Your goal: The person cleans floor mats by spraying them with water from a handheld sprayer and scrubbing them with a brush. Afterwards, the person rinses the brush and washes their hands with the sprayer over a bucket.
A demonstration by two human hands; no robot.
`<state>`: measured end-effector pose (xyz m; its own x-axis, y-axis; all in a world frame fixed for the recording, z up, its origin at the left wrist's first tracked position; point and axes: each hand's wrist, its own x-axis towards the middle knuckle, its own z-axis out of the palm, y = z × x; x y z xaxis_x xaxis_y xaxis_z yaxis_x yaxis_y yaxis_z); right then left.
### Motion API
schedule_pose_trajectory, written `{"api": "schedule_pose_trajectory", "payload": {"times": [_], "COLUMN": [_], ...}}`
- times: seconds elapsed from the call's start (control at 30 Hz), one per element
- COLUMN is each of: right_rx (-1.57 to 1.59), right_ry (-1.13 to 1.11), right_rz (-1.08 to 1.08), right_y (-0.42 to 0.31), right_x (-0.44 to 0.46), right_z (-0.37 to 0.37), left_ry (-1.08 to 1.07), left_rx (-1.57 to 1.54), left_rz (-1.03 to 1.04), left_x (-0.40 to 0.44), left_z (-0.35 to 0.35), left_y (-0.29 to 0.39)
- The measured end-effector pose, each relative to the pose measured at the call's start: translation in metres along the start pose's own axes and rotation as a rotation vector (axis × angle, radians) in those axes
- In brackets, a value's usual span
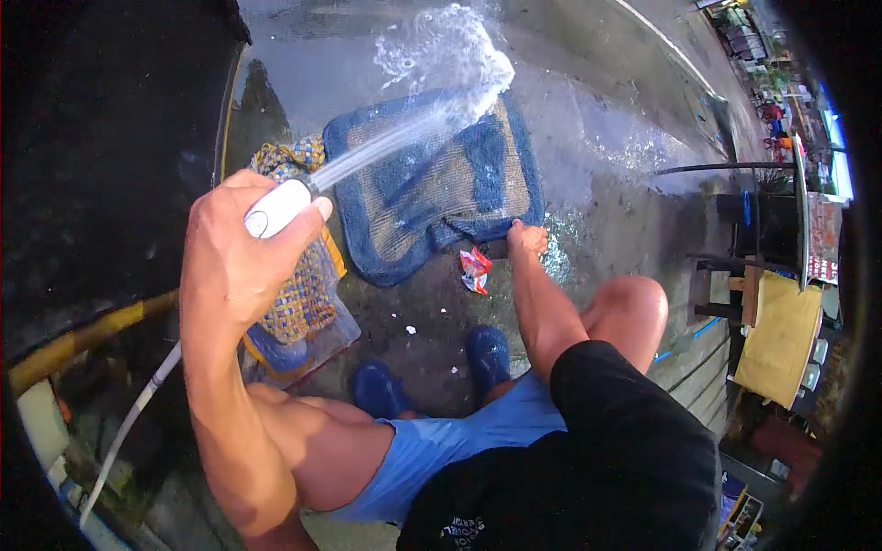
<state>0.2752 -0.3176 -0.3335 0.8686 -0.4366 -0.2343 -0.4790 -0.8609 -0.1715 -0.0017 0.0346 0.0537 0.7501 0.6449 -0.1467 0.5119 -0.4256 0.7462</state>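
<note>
My left hand point(230, 253) is wrapped around a white shower head point(280, 209), which sprays a stream of water up and to the right. The spray passes over a blue and beige mat point(390, 241) on the wet concrete and splashes at its far edge. Down at the mat's near right corner, my right hand point(526, 240) grips the blue border with closed fingers. A crumpled red and white wrapper point(475, 271) lies just below the mat, left of that hand.
A yellow and blue woven mat point(299, 298) lies at the left, partly behind my left hand. A white hose point(129, 422) trails down on the left. Blue shoes point(487, 356) are on my feet. A yellow-topped table point(776, 340) stands far right.
</note>
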Motion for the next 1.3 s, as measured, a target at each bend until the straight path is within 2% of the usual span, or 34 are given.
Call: {"api": "schedule_pose_trajectory", "payload": {"times": [0.07, 0.13, 0.2, 0.23, 0.27, 0.33, 0.43, 0.5, 0.53, 0.57, 0.6, 0.67, 0.73, 0.8, 0.87, 0.9, 0.93, 1.0, 1.07, 1.1, 1.17, 1.2, 1.27, 1.3], "right_rx": [0.173, 0.203, 0.140, -0.023, -0.043, -0.144, -0.305, -0.002, 0.183, 0.491, 0.466, 0.477, 0.588, 0.794, 0.921, 0.939, 0.959, 0.950, 1.023, 0.993, 0.907, 0.882, 0.861, 0.847], "right_ry": [-0.122, -0.084, -0.082, -0.033, 0.139, 0.173, 0.680, 0.633, 0.368, 0.003, -0.203, -0.362, -0.432, -0.877, -1.360, -1.444, -1.516, -1.379, -0.975, -1.078, -1.142, -1.096, -1.006, -1.084], "right_rz": [-0.011, -0.114, -0.162, -0.243, -0.225, -0.227, -0.308, -0.650, -0.800, -0.976, -0.945, -0.975, -0.746, -0.743, -0.861, -0.826, -0.793, -0.986, -1.307, -1.201, -1.027, -0.984, -0.905, -0.820], "right_y": [0.026, 0.032, 0.007, -0.009, -0.007, -0.009, -0.036, -0.059, -0.079, -0.099, -0.132, -0.158, -0.172, -0.162, -0.147, -0.141, -0.136, -0.130, -0.120, -0.114, -0.099, -0.096, -0.090, -0.092], "right_x": [0.056, 0.081, 0.059, 0.039, 0.057, 0.071, 0.029, 0.015, -0.014, -0.027, -0.082, -0.160, -0.228, -0.265, -0.307, -0.318, -0.324, -0.324, -0.325, -0.325, -0.331, -0.330, -0.337, -0.339], "right_z": [0.051, 0.068, 0.021, -0.013, -0.004, -0.025, -0.042, -0.032, -0.047, -0.040, -0.071, -0.106, -0.140, -0.144, -0.179, -0.177, -0.174, -0.165, -0.135, -0.145, -0.142, -0.139, -0.151, -0.184], "left_ry": [-0.006, 0.001, 0.001, -0.001, -0.038, -0.101, -0.095, -0.054, -0.042, -0.068, -0.042, 0.013, -0.007, 0.011, 0.087, -0.072, -0.165, -0.271, -0.445, -0.514, -0.644, -0.701, -0.746, -0.632], "left_rx": [0.007, 0.017, -0.007, -0.014, -0.016, -0.026, -0.066, -0.019, 0.007, 0.002, 0.038, 0.101, 0.119, 0.165, 0.145, 0.055, -0.001, -0.060, 0.006, -0.008, 0.003, 0.029, 0.057, -0.050], "left_rz": [-0.011, -0.017, -0.008, -0.006, -0.025, -0.062, -0.031, 0.007, 0.025, 0.015, 0.015, 0.012, -0.022, -0.006, 0.078, 0.006, -0.069, -0.231, -0.190, -0.184, -0.125, -0.076, -0.312, -0.365], "left_x": [-0.001, -0.002, -0.004, -0.005, -0.007, -0.011, -0.016, -0.016, -0.015, -0.010, -0.005, 0.004, 0.013, 0.020, 0.023, 0.026, 0.024, 0.011, 0.008, 0.005, 0.002, 0.009, 0.040, 0.062], "left_z": [0.001, 0.001, 0.000, -0.001, -0.005, -0.015, -0.013, -0.011, -0.007, -0.004, 0.004, 0.021, 0.039, 0.060, 0.080, 0.084, 0.083, 0.080, 0.078, 0.076, 0.074, 0.073, 0.055, 0.061], "left_y": [0.001, 0.003, 0.004, 0.003, 0.004, 0.005, -0.008, -0.008, -0.008, -0.008, -0.012, -0.018, -0.026, -0.043, -0.067, -0.081, -0.080, -0.070, -0.071, -0.073, -0.084, -0.086, -0.055, -0.066]}}
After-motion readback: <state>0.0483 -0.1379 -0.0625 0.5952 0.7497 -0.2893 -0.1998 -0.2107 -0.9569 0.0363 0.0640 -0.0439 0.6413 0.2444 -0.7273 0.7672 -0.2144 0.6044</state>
